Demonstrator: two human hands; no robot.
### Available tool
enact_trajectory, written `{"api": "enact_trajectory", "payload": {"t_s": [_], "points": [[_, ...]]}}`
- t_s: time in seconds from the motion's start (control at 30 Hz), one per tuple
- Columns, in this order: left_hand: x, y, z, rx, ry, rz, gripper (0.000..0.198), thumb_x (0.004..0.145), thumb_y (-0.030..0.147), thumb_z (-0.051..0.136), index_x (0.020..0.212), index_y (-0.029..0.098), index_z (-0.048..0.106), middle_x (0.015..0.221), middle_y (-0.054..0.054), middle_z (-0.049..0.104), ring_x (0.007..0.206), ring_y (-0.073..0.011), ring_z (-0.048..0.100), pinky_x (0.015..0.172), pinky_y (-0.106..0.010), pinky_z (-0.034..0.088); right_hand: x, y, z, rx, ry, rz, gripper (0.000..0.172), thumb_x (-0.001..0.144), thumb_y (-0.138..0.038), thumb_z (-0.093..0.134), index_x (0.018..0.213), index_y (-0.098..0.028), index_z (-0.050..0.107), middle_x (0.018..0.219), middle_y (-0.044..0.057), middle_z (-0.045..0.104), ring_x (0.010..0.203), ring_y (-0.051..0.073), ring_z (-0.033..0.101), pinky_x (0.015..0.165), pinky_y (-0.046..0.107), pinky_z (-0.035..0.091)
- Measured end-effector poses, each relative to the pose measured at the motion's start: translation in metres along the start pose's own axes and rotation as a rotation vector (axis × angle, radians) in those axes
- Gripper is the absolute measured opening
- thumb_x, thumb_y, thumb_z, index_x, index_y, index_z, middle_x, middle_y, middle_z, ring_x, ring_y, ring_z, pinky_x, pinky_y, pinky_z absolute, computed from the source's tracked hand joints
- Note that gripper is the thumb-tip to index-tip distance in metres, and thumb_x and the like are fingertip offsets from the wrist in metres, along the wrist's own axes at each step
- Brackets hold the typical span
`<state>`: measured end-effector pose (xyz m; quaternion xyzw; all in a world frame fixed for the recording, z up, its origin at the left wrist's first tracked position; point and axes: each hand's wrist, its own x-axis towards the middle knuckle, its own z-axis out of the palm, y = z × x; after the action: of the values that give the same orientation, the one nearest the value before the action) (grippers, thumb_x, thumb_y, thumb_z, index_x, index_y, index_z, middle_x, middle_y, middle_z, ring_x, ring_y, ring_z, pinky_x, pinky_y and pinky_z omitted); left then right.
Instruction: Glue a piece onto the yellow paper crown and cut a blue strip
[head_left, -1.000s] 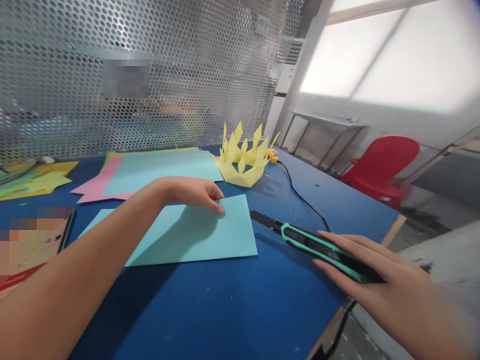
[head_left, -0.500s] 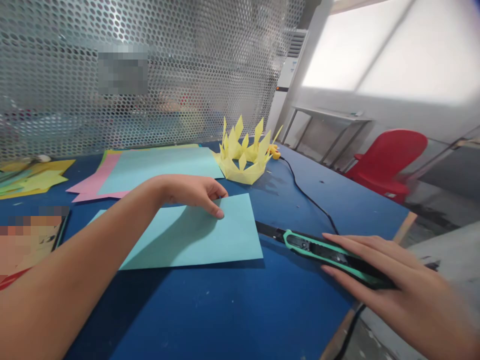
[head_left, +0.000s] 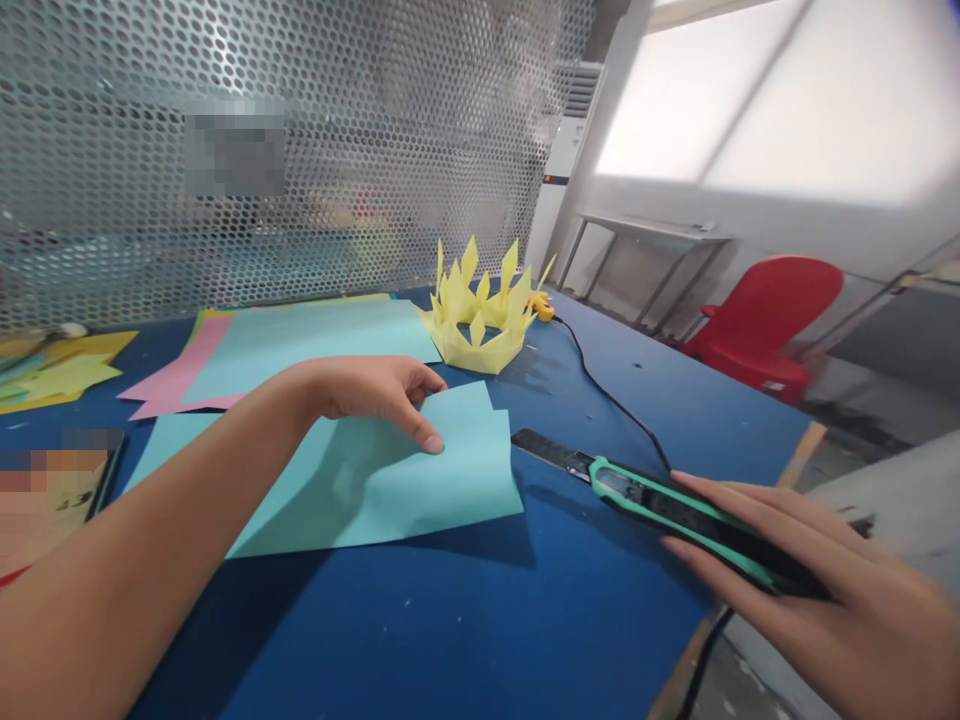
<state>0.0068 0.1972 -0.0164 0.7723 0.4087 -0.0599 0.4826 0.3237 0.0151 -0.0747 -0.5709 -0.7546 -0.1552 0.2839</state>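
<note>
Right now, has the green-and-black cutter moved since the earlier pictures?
Yes: the cutter has shifted slightly to the right, judged against the yellow paper crown.

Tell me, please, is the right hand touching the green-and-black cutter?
Touching. The head view shows the right hand around the handle of the cutter, with the handle between thumb and fingers.

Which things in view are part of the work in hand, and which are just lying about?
Apparently in use: light-blue paper, held by the left hand; utility knife, in the right hand.

Apparently just lying about: yellow paper crown, stacked sheets, red chair.
</note>
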Motion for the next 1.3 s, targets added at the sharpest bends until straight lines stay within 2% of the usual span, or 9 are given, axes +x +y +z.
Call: {"api": "enact_trajectory", "payload": {"t_s": [0.23,0.37,0.53,0.67,0.83,1.0,1.13,1.3], "points": [[-0.001,0.001,-0.001,0.001,-0.004,0.018,0.05,0.056,0.05,0.078,0.095,0.022,0.066,0.086,-0.002,0.069,0.085,-0.0238,0.062,0.075,-0.031,0.045,-0.008,0.004,-0.001,0.048,0.026,0.009,0.034,0.087,-0.038,0.06,0.12,-0.031,0.058,0.105,0.001,0.065,0.085,0.022,0.063,0.083,0.039,0.048],[-0.001,-0.002,-0.002,-0.017,0.0,0.011,0.049,0.057,0.049,0.079,0.096,0.023,0.064,0.089,-0.002,0.069,0.086,-0.0229,0.062,0.075,-0.031,0.045,-0.011,0.007,-0.005,0.079,0.023,-0.027,0.038,0.085,-0.031,0.063,0.122,-0.031,0.056,0.106,0.002,0.063,0.087,0.021,0.062,0.084,0.038,0.047],[-0.001,-0.001,-0.001,-0.047,0.002,0.004,0.048,0.064,0.047,0.076,0.103,0.023,0.06,0.093,-0.002,0.07,0.089,-0.0206,0.063,0.077,-0.03,0.046,0.001,0.005,-0.008,0.07,-0.051,-0.227,0.038,0.087,-0.03,0.06,0.124,-0.028,0.053,0.098,0.002,0.067,0.079,0.019,0.064,0.077,0.036,0.045],[-0.002,0.001,0.002,-0.047,0.016,0.004,0.046,0.069,0.042,0.07,0.109,0.023,0.058,0.102,-0.003,0.07,0.097,-0.0205,0.063,0.084,-0.03,0.046,0.021,0.006,-0.003,-0.002,-0.126,-0.341,0.035,0.092,-0.036,0.055,0.125,-0.024,0.053,0.1,0.002,0.069,0.082,0.018,0.064,0.079,0.036,0.04],[0.001,0.004,0.006,0.023,0.124,-0.031,0.045,0.075,0.039,0.064,0.118,0.025,0.056,0.114,-0.003,0.066,0.104,-0.0222,0.059,0.088,-0.034,0.045,0.038,0.01,0.008,0.01,-0.239,-0.383,0.035,0.097,-0.036,0.045,0.129,-0.022,0.049,0.113,0.005,0.066,0.095,0.019,0.062,0.085,0.036,0.039],[0.012,0.015,0.02,0.122,0.271,-0.013,0.036,0.087,0.049,0.057,0.103,0.018,0.064,0.105,-0.005,0.065,0.1,-0.0224,0.06,0.087,-0.042,0.047,0.046,0.013,0.018,0.055,-0.326,-0.392,0.034,0.097,-0.034,0.043,0.13,-0.023,0.048,0.116,0.006,0.064,0.099,0.02,0.06,0.085,0.036,0.043],[0.027,0.018,0.035,0.174,0.347,0.016,0.032,0.089,0.046,0.058,0.097,0.015,0.063,0.098,-0.004,0.065,0.09,-0.0197,0.063,0.082,-0.041,0.051,0.046,0.015,0.021,0.093,-0.355,-0.413,0.031,0.097,-0.032,0.044,0.127,-0.023,0.049,0.116,0.006,0.065,0.101,0.019,0.06,0.083,0.035,0.045],[0.039,0.013,0.048,0.209,0.433,0.036,0.026,0.09,0.037,0.059,0.105,0.016,0.061,0.105,-0.005,0.064,0.092,-0.0189,0.063,0.081,-0.04,0.053,0.04,0.018,0.019,0.101,-0.307,-0.416,0.034,0.097,-0.031,0.044,0.129,-0.023,0.049,0.116,0.006,0.065,0.099,0.019,0.061,0.083,0.034,0.046]]}}
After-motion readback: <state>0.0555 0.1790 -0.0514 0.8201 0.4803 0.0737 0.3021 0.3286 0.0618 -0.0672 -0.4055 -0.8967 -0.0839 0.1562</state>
